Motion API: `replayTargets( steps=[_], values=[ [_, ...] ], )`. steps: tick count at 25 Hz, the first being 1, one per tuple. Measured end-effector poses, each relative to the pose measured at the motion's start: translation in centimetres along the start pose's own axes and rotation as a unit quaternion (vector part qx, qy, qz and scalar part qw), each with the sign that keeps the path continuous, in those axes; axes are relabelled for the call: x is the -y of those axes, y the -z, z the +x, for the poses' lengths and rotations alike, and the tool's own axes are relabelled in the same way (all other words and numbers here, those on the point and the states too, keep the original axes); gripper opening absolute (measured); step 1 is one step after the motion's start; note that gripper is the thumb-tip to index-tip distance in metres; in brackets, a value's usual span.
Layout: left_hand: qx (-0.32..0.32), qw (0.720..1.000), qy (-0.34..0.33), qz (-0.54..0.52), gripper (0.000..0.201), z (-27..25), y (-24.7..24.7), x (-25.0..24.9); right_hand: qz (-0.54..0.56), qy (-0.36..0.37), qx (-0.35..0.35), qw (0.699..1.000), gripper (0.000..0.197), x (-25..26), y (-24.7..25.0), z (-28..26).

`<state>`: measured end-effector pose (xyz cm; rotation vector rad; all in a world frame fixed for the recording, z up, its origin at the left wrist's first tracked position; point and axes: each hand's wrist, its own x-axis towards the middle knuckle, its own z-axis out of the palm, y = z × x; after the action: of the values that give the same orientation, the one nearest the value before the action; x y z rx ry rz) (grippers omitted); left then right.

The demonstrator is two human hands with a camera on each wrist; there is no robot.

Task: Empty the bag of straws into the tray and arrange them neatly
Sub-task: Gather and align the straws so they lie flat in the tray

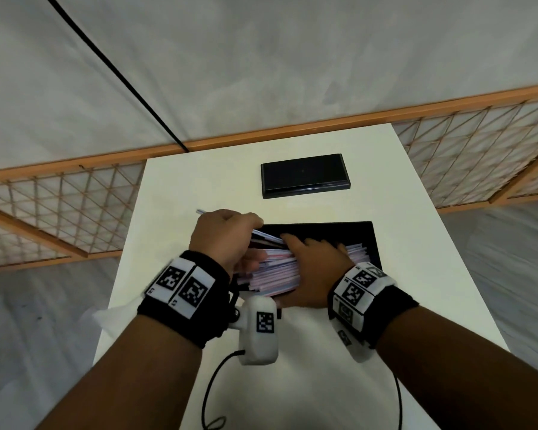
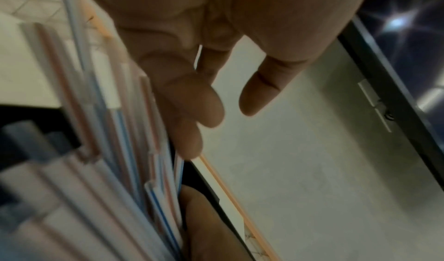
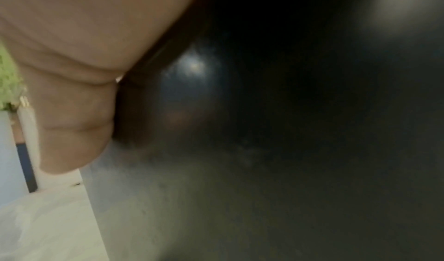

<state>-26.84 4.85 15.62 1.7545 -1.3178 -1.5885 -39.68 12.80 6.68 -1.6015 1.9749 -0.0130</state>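
A heap of striped pink, blue and white straws (image 1: 277,268) lies in the black tray (image 1: 365,240) at the middle of the white table. My left hand (image 1: 227,240) is at the heap's left end, its relaxed fingers (image 2: 192,109) resting against the straws (image 2: 115,132) with the thumb held apart. One straw tip (image 1: 201,211) pokes out past that hand. My right hand (image 1: 316,259) lies over the top of the heap, fingers draped toward the far side. The right wrist view is dark, showing one finger (image 3: 72,122) beside the tray's black surface (image 3: 264,75). The clear bag (image 1: 112,318) lies crumpled by my left wrist.
A second black tray (image 1: 305,176) sits at the back of the table, apart from the first; its edge shows in the left wrist view (image 2: 374,60). Wooden lattice panels (image 1: 44,206) stand on both sides. A black cable (image 1: 121,76) runs down the wall.
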Motion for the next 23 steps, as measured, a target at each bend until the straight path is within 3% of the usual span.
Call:
replayTargets(
  steps=[4, 10, 12, 15, 18, 21, 23],
  values=[
    [0.051, 0.997, 0.044, 0.023, 0.014, -0.1, 0.1, 0.9, -0.033, -0.041, 0.005, 0.999, 0.111, 0.6, 0.1, -0.1],
    [0.124, 0.987, 0.102, -0.006, 0.016, 0.1, 0.9, 0.9, -0.025, 0.006, 0.027, 0.999, 0.103, 1.8, 0.5, 0.2],
    [0.1, 0.991, 0.094, -0.01, 0.016, 0.2, 1.8, 0.7, -0.027, -0.003, 0.029, 0.999, 0.096, 2.2, 0.6, 0.3],
    [0.026, 0.999, 0.028, -0.017, 0.02, 1.0, 3.4, 0.0, -0.046, -0.012, 0.025, 0.999, 0.092, 2.3, 0.7, 0.5],
    [0.009, 1.0, -0.008, -0.025, 0.019, 1.1, 3.5, -0.8, -0.044, -0.002, 0.021, 0.999, 0.096, 2.4, 0.7, 0.3],
    [-0.081, 0.99, -0.072, 0.094, 0.023, 2.5, 4.1, -0.7, -0.035, 0.004, 0.031, 0.999, 0.1, 2.2, 0.7, 0.1],
    [-0.124, 0.967, -0.087, 0.206, 0.041, 3.5, 5.2, -0.1, -0.031, -0.001, 0.034, 0.999, 0.097, 2.0, 0.7, 0.0]
  ],
)
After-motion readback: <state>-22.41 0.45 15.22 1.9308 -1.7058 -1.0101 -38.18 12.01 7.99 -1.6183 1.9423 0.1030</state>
